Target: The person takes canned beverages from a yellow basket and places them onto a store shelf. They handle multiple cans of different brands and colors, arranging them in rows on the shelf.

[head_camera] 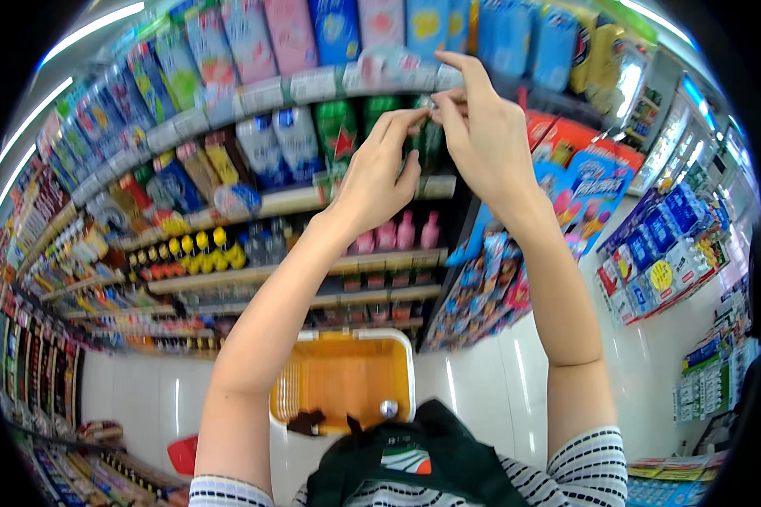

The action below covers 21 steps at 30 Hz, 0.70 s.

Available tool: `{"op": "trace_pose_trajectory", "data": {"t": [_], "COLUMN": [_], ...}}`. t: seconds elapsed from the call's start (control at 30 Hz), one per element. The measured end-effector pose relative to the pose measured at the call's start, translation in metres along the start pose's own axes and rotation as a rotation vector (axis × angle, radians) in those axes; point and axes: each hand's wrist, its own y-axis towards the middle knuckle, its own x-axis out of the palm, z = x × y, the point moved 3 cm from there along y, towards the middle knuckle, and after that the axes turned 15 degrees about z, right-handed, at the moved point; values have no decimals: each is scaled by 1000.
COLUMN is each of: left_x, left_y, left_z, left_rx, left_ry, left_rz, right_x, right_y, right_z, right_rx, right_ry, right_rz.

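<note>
My left hand point(383, 161) is raised in front of the green cans with a red star point(337, 133), its thumb apart from its fingers. Its fingertips meet those of my right hand point(482, 123) just under the right end of the upper shelf's price rail point(314, 85). My right index finger stretches up over the rail's end. Whether a small thing is pinched between the fingertips, I cannot tell. A blurred round shelf tag point(390, 65) sticks out from the rail beside them. Drink cartons point(290, 35) stand in a row above.
Below my arms is an orange shopping basket point(330, 348) with a pale rim and a can point(388, 409) inside. Pink bottles point(406, 231) line a lower shelf. To the right hang a snack display point(482, 285) and a blue poster point(593, 190); stacked packs point(663, 256) stand beyond.
</note>
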Motion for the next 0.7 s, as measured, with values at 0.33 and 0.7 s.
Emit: {"op": "trace_pose_trajectory", "data": {"t": [0.33,0.7], "left_x": [-21,9], "left_y": [-410,-616], "left_z": [-60,-10], "left_rx": [-1007,-1540], "left_ry": [98,107], "left_rz": [-275,-626], "right_x": [96,73], "right_y": [-366,-635], "right_z": [48,38], "right_rx": [577,772], "right_ry": [93,-118], "right_rz": [-852,-1486]}}
